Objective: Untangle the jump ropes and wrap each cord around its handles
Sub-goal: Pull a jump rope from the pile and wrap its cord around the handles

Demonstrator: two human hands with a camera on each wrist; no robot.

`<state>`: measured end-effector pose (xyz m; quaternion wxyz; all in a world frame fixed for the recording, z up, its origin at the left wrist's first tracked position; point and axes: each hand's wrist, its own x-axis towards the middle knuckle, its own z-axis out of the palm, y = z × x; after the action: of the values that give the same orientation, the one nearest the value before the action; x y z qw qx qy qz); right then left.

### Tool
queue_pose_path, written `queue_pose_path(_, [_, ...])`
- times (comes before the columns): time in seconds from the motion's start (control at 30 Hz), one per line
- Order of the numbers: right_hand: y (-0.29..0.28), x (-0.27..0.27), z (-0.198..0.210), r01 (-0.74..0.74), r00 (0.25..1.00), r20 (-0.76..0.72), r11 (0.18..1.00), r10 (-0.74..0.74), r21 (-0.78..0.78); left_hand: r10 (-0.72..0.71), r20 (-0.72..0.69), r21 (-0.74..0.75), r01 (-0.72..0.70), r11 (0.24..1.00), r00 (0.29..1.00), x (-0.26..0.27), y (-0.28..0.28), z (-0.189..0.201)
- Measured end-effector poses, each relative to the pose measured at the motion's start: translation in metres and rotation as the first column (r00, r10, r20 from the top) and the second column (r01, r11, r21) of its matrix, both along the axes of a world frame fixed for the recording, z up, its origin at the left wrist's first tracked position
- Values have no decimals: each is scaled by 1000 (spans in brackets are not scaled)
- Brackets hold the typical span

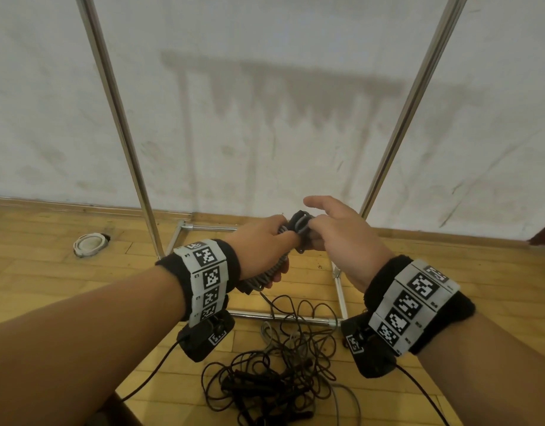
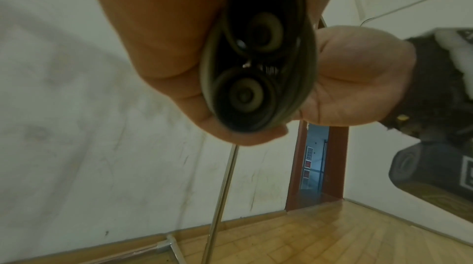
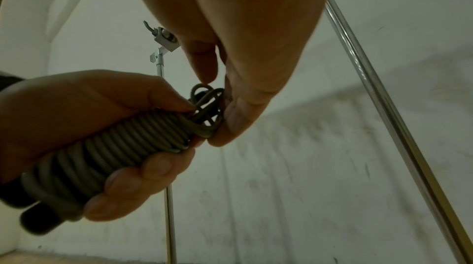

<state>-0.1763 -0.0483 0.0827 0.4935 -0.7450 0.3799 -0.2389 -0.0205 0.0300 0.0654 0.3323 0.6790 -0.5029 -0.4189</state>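
The left hand (image 1: 266, 241) is wrapped around a pair of black handles (image 2: 252, 62) bound side by side in tight, ribbed coils of smooth grey cord (image 3: 120, 143), held above the floor. The right hand (image 1: 335, 232) pinches the last cord loops at the bundle's top end. Below, thin dark jump ropes (image 1: 283, 373) lie tangled on the wood-plank floor (image 1: 49, 241) beside a chrome tube frame (image 1: 117, 112).

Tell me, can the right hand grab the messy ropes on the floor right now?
Probably not yet. The right hand is up at the grey rope bundle, pinching its loose end, and the messy ropes lie lower on the floor. Nothing covers them; the hand must let go and reach down.
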Motion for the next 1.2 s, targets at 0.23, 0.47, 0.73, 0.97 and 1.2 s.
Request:
queue_pose_path(0.23, [-4,-14,6,-158,987,-22,974,157,-163,-146,-49,69,149,986,988,10,3,2])
queue_pose_path(0.47, [-8,-17,13,-250,959,-221,891,175,-379,-292,175,213,253,944,940,0,9,2])
queue_pose_path(0.73, [-33,-30,24,103,994,62,981,-94,-166,-51,761,-149,251,956,646,-22,14,1])
queue_pose_path(0.97, [-27,-27,28,57,977,193,979,-96,198,24,446,-183,65,981,895,-10,9,-8])
queue_pose_path(1.2, [-18,-24,32,50,920,340,918,-196,394,-38,-132,-135,20,991,990,-2,6,-7])
